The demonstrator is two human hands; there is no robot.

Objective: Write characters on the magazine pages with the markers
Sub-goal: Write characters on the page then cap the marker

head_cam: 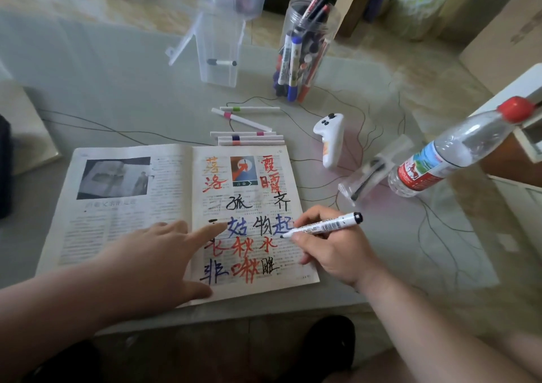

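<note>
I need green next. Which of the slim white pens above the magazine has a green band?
The farthest pen, nearest the jar of markers; bands visible on the others are pink or dark blue.

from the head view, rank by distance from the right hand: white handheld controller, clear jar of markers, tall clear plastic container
1. white handheld controller, just beyond the right hand
2. clear jar of markers, farther back
3. tall clear plastic container, farthest, back left
</note>
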